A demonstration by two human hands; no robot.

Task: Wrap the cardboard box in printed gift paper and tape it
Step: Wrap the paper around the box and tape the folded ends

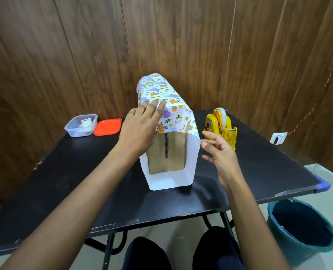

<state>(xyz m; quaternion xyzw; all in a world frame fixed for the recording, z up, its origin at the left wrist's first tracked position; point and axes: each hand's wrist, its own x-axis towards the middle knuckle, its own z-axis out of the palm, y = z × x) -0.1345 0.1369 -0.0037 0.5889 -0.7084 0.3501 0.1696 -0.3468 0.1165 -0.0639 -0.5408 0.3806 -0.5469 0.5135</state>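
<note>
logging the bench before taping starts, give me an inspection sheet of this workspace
surface: black table, edges chipped
job's things: brown cardboard box under printed gift paper, near end uncovered; yellow tape dispenser to its right
clutter: clear plastic tub, flat red lid beside it
hands: left hand presses the paper; right hand open, by the dispenser
cables: red-and-white twisted cable to white wall socket
surroundings: wood-panel wall, teal bucket on floor

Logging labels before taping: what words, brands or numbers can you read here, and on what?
No text is readable anywhere.
Tape dispenser: sticker on its side, too blurred to read.
Packet in the clear tub: print too small to read.
Gift paper: pictures only, no words made out.
</note>
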